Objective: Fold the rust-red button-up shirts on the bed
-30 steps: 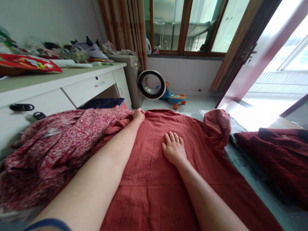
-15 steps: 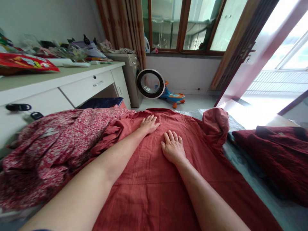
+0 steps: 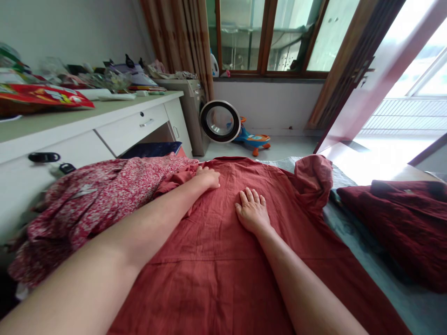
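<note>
A rust-red shirt (image 3: 216,223) lies spread out in front of me, its collar at the far end and its sleeves bunched at both sides. My left hand (image 3: 208,177) is on the upper left of the shirt near the shoulder, its fingers curled into the cloth. Flat on the middle of the shirt rests my right hand (image 3: 252,211), open with fingers slightly spread. Beside the shirt on the left is a pink-and-white patterned garment (image 3: 104,195), partly behind my left forearm.
A folded dark red garment (image 3: 394,228) lies to the right on a pale blue-green cloth (image 3: 370,265). Along the left stands a white cabinet (image 3: 129,125) with clutter on top. Farther back are a washing machine with its round door (image 3: 220,122) open and a blue ride-on toy (image 3: 249,138).
My left hand has shifted left toward the shirt's shoulder, and its flat fingers have curled into the cloth. My right hand stays flat in nearly the same place.
</note>
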`<action>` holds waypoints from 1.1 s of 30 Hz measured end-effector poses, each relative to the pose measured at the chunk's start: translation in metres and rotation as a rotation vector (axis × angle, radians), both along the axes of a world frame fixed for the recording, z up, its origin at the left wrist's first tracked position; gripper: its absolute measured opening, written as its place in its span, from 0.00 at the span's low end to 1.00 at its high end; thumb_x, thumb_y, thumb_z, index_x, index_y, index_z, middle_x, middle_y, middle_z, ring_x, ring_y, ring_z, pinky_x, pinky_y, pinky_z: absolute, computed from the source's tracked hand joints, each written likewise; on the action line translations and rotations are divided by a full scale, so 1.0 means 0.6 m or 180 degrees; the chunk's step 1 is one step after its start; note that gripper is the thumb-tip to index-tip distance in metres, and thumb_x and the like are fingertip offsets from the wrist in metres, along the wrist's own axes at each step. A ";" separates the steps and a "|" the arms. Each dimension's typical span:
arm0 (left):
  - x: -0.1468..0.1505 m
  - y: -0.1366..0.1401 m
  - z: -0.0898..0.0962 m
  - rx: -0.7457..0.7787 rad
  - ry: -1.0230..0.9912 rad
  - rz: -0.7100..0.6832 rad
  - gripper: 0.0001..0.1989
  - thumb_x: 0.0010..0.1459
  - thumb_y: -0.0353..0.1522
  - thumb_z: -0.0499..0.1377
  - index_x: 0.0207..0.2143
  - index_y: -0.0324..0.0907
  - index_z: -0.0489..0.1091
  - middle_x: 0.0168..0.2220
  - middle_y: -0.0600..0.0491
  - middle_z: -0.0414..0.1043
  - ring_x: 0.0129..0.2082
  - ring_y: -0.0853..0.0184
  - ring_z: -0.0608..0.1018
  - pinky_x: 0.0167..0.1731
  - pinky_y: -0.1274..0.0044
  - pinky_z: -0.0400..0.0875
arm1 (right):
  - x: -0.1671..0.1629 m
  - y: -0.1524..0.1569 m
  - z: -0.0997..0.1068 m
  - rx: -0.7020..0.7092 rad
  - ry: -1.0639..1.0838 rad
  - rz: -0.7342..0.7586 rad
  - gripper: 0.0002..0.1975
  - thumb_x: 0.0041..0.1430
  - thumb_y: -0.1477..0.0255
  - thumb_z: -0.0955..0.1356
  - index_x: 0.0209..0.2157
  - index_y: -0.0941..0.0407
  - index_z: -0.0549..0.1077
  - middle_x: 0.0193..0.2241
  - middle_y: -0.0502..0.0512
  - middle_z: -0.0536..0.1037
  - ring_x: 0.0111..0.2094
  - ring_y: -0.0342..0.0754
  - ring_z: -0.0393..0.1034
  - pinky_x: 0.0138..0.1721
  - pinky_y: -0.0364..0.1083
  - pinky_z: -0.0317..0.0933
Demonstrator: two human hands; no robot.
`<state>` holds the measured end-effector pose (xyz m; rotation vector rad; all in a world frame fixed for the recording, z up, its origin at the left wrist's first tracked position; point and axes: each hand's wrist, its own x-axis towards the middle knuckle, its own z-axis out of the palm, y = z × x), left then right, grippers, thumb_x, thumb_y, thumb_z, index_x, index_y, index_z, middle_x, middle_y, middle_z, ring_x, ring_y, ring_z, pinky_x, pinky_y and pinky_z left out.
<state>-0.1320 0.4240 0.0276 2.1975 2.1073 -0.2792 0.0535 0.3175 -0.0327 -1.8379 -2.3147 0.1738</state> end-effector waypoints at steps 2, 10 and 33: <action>-0.028 -0.036 0.030 -0.0067 0.0167 -0.0090 0.25 0.39 0.39 0.72 0.43 0.51 0.77 0.56 0.46 0.71 0.62 0.43 0.62 0.62 0.52 0.48 | 0.000 0.001 -0.001 -0.0033 -0.0003 -0.0003 0.29 0.67 0.58 0.54 0.66 0.54 0.57 0.68 0.57 0.53 0.68 0.57 0.42 0.65 0.60 0.37; -0.153 -0.192 0.067 0.0087 0.0738 -0.0285 0.33 0.41 0.33 0.69 0.53 0.50 0.70 0.59 0.42 0.63 0.52 0.42 0.71 0.45 0.56 0.71 | 0.000 -0.001 0.001 -0.0007 -0.0069 -0.0001 0.29 0.68 0.60 0.53 0.66 0.55 0.57 0.68 0.58 0.53 0.68 0.57 0.42 0.65 0.60 0.37; -0.287 -0.224 0.151 0.2697 -0.0237 -0.0225 0.13 0.59 0.26 0.51 0.40 0.45 0.73 0.57 0.54 0.68 0.61 0.58 0.62 0.63 0.62 0.51 | 0.000 0.000 0.001 0.0009 -0.0228 0.0025 0.29 0.68 0.60 0.53 0.66 0.55 0.56 0.68 0.58 0.53 0.68 0.57 0.42 0.64 0.60 0.39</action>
